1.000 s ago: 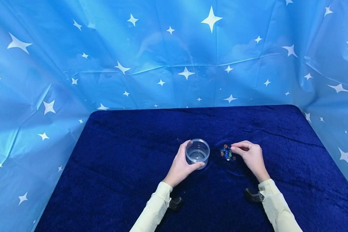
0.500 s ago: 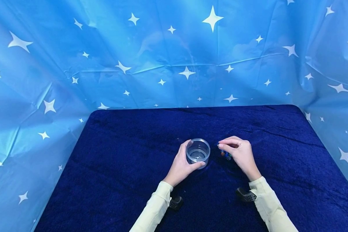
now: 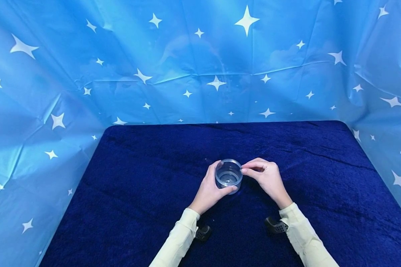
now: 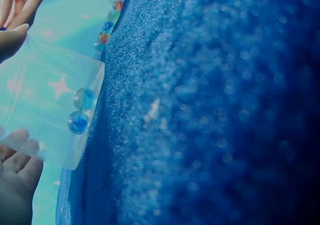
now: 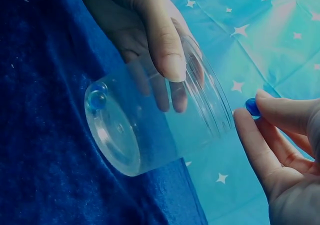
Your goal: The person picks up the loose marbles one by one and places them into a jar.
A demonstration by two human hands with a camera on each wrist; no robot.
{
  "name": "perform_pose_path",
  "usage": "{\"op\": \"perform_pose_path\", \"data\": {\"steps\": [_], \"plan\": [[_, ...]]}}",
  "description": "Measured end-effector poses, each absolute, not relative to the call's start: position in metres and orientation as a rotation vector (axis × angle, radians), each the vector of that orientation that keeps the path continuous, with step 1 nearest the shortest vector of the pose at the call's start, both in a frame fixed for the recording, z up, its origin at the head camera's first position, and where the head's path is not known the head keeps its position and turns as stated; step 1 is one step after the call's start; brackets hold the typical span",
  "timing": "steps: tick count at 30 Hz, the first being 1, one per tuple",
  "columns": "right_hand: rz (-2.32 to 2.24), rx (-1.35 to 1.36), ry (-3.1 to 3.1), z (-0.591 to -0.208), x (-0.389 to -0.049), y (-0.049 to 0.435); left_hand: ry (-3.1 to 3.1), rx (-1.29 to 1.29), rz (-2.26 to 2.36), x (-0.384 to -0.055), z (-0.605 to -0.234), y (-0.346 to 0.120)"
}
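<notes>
My left hand (image 3: 208,191) grips a clear plastic jar (image 3: 228,178), thumb on the near side and fingers round the far side. The jar's open mouth faces up, and its ribbed rim shows in the right wrist view. Two glass marbles (image 4: 78,122) sit at its bottom. My right hand (image 3: 267,180) pinches a blue marble (image 5: 252,107) between thumb and index finger, right beside the jar's rim. Several more marbles (image 4: 108,26), blue, green and orange, lie on the cloth beyond the jar; in the head view my right hand hides them.
A dark blue velvet cloth (image 3: 147,178) covers the table under both hands. Behind and at the sides hangs a light blue curtain (image 3: 173,52) with white stars. Black wrist straps with devices (image 3: 276,225) hang at both sleeves.
My right hand has lifted a marble from the pile and carried it left to the jar's rim. The left hand and the jar have stayed in place.
</notes>
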State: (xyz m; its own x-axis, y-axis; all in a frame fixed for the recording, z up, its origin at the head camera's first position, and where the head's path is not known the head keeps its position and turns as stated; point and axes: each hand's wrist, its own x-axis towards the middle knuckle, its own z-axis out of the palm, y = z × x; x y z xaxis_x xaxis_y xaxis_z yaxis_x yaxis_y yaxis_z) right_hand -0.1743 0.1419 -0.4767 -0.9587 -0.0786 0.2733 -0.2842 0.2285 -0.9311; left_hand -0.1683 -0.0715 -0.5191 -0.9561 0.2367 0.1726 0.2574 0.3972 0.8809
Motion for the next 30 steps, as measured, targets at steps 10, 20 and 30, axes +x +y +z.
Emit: {"op": "perform_pose_path", "data": {"steps": [10, 20, 30], "plan": [[1.79, 0.39, -2.352, -0.475, -0.175, 0.133, -2.611, -0.479, -1.633, -0.169, -0.521, -0.072], [1.735, 0.441, -2.389, -0.471, -0.173, 0.127, -2.609, -0.481, -1.627, -0.169, -0.521, -0.072], [1.724, 0.465, -2.4, -0.472, -0.173, 0.124, -2.605, -0.476, -1.629, -0.169, -0.521, -0.072]]}}
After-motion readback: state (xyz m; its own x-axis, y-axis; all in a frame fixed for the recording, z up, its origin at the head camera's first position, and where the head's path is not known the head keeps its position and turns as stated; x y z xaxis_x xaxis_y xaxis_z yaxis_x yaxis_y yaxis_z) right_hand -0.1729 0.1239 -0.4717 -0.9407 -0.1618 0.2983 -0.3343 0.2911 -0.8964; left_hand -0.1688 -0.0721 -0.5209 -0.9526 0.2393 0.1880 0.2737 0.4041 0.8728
